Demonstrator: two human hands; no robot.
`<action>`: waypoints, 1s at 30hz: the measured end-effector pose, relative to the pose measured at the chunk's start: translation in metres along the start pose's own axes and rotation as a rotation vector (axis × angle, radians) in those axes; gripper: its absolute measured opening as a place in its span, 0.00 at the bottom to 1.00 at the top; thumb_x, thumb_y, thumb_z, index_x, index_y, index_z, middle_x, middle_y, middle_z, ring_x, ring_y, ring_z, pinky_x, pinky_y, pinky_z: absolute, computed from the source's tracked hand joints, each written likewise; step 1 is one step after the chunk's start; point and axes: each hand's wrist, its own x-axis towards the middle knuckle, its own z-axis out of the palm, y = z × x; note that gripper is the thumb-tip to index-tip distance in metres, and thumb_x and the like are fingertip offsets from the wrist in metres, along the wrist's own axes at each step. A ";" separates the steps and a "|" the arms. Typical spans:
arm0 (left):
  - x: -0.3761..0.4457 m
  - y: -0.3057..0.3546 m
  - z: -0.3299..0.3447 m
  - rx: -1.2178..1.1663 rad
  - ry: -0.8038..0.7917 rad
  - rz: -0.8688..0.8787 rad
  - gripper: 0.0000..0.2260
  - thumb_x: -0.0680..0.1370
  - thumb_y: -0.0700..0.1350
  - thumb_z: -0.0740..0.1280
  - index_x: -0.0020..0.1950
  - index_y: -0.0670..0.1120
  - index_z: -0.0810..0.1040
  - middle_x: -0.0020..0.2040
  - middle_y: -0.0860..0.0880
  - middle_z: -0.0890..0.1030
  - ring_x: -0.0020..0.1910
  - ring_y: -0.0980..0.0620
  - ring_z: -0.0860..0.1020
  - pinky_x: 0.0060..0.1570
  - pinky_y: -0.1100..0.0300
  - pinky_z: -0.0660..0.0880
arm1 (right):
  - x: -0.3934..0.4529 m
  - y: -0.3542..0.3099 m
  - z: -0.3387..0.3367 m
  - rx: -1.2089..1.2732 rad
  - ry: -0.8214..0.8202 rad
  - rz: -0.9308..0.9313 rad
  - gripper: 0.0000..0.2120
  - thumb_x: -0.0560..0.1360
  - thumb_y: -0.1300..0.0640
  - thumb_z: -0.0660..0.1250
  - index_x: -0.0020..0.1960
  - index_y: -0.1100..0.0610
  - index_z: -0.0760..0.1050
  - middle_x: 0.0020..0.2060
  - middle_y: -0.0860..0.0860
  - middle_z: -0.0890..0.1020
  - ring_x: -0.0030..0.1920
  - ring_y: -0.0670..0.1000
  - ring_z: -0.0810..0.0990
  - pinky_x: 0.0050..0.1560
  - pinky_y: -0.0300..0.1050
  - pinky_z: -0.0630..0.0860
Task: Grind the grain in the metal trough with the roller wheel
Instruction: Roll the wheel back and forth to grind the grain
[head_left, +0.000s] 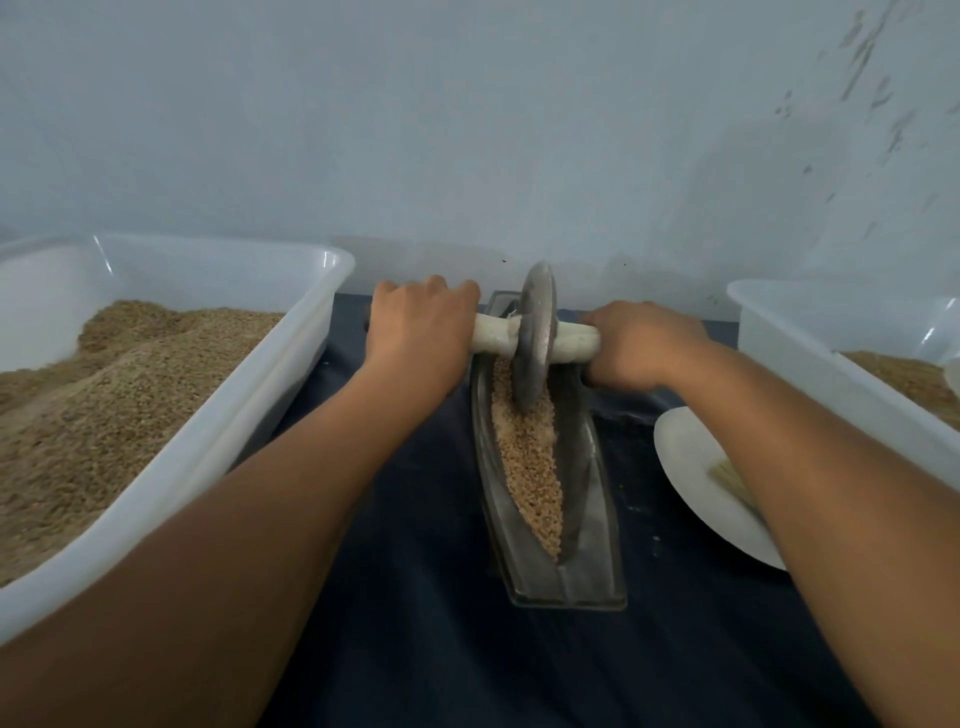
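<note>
A boat-shaped metal trough (597, 545) lies lengthwise on the dark cloth, filled with tan grain (530, 467). A grey metal roller wheel (535, 338) stands upright in the trough's far half, its rim sunk in the grain. A white-wrapped axle handle (493, 332) runs through the wheel's middle. My left hand (421, 327) grips the left end of the handle. My right hand (639, 343) grips the right end. Both arms reach forward on either side of the trough.
A large white plastic tub (270, 364) of brown grain stands at the left. Another white tub (810, 338) with grain is at the right. A white plate (691, 467) holding a small brush lies under my right forearm. A pale wall rises close behind.
</note>
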 end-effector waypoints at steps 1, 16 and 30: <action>-0.001 0.000 -0.001 0.006 -0.010 -0.002 0.15 0.72 0.44 0.71 0.53 0.49 0.67 0.42 0.49 0.69 0.40 0.47 0.72 0.45 0.52 0.67 | -0.002 0.000 0.002 -0.005 0.025 0.002 0.07 0.69 0.47 0.68 0.39 0.41 0.69 0.36 0.41 0.77 0.35 0.44 0.73 0.32 0.42 0.65; -0.054 0.008 -0.037 0.069 -0.123 0.016 0.15 0.75 0.45 0.69 0.58 0.48 0.69 0.34 0.50 0.64 0.37 0.49 0.68 0.41 0.52 0.66 | -0.065 -0.008 0.009 0.017 0.188 -0.007 0.12 0.70 0.45 0.68 0.51 0.42 0.70 0.39 0.43 0.76 0.39 0.52 0.73 0.30 0.42 0.61; -0.082 0.010 -0.069 0.199 -0.307 -0.023 0.09 0.74 0.48 0.70 0.45 0.49 0.71 0.36 0.50 0.71 0.38 0.49 0.74 0.38 0.55 0.71 | -0.114 -0.027 -0.012 -0.143 0.388 -0.077 0.09 0.73 0.46 0.66 0.52 0.44 0.72 0.39 0.45 0.80 0.36 0.53 0.72 0.33 0.45 0.64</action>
